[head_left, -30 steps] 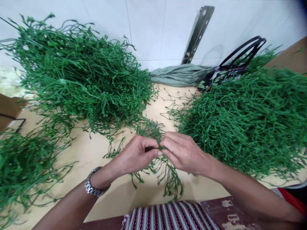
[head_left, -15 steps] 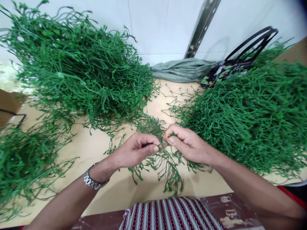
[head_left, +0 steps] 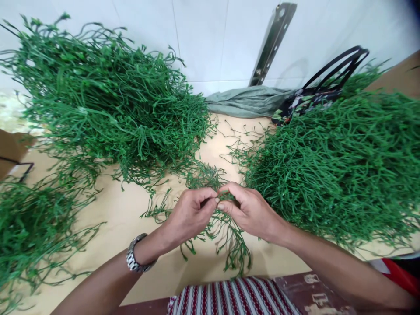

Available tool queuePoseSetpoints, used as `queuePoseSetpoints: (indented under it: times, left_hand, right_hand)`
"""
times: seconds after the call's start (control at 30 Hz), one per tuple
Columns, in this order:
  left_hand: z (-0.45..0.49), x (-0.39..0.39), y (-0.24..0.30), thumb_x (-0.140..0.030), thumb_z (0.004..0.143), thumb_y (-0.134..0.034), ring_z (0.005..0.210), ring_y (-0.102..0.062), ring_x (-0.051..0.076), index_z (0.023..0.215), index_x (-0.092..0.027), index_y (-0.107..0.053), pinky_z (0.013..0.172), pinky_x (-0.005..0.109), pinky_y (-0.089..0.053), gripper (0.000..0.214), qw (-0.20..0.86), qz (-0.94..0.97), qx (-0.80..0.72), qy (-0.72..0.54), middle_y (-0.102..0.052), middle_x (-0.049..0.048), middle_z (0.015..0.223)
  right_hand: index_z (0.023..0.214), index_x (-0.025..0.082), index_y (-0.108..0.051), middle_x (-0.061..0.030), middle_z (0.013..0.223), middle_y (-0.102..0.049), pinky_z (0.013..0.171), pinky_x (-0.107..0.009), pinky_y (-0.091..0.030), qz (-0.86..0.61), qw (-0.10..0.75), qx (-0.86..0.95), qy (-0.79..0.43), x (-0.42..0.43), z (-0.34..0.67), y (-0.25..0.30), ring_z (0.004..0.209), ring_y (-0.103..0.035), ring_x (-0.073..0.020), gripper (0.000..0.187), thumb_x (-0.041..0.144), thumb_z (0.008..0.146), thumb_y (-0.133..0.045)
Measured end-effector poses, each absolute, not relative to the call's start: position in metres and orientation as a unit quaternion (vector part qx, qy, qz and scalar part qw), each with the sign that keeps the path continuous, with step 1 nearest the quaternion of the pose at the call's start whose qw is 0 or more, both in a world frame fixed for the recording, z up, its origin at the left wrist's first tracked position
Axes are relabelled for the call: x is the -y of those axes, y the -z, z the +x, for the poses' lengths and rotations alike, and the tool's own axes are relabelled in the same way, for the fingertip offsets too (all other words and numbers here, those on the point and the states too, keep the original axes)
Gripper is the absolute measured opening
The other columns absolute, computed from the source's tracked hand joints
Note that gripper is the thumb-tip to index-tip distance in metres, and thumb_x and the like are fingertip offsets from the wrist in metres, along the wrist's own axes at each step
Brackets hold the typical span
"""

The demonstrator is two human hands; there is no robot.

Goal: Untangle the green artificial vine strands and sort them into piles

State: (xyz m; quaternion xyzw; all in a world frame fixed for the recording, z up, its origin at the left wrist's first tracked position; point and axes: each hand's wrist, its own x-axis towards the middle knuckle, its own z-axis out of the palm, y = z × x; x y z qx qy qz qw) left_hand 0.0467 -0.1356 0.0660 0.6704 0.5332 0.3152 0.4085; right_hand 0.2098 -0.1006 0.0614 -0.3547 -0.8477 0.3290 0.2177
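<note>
My left hand (head_left: 190, 214) and my right hand (head_left: 251, 210) meet fingertip to fingertip over the beige table (head_left: 131, 214). Both pinch the same small bunch of thin green plastic stems (head_left: 229, 245), whose strands hang down below the hands toward the table's near edge. A steel watch (head_left: 134, 260) sits on my left wrist. A big heap of green stems (head_left: 108, 109) lies at the back left, just beyond my left hand. Another big heap (head_left: 337, 166) lies right beside my right hand.
A third green heap (head_left: 26, 227) covers the near left. A grey-green cloth (head_left: 249, 100) and a dark bag with black handles (head_left: 324, 85) lie against the white tiled wall, below a metal bracket (head_left: 272, 41). A brown box (head_left: 11, 151) sits at far left. Striped fabric (head_left: 229, 297) is below.
The hands had drawn a little apart half a second ago; now the fingertips have closed together again on the bunch. The view shifted slightly.
</note>
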Motion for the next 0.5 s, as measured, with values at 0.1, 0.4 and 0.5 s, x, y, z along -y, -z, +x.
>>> queuePoseSetpoints:
  times: [0.1,0.4,0.5]
  left_hand:
    - [0.0459,0.1378,-0.0681,-0.012,0.081,-0.038,0.049,-0.033,0.008,0.056,-0.014,-0.047,0.048,0.022,-0.027,0.027,0.268,0.764,-0.53,-0.252,-0.034,-0.0042,0.051]
    - [0.0497,0.1399,-0.0664,-0.013,0.077,-0.049,0.088,-0.047,0.024,0.08,-0.014,-0.06,0.079,0.041,-0.038,0.012,-0.02,0.808,-0.512,-0.291,-0.055,0.0102,0.087]
    - [0.0499,0.1403,-0.0661,-0.008,0.077,-0.045,0.079,-0.046,0.019,0.071,-0.015,-0.055,0.073,0.035,-0.039,0.013,0.061,0.804,-0.489,-0.333,-0.054,0.007,0.078]
  right_hand:
    - [0.081,0.016,-0.053,0.0003,0.064,-0.055,0.055,-0.021,-0.035,-0.346,0.209,0.871,-0.28,0.0995,0.2113,-0.0603,0.058,-0.049,-0.0105,0.007,0.019,0.083,-0.048]
    - [0.065,0.016,-0.051,0.0038,0.054,-0.043,0.049,-0.019,-0.029,-0.322,0.204,0.889,-0.256,0.0957,0.2162,-0.066,0.05,-0.039,-0.0072,0.017,0.02,0.081,-0.05]
    - [0.067,0.016,-0.052,0.0037,0.055,-0.046,0.05,-0.019,-0.03,-0.303,0.218,0.887,-0.272,0.0963,0.2171,-0.0675,0.051,-0.041,-0.007,0.017,0.021,0.082,-0.051]
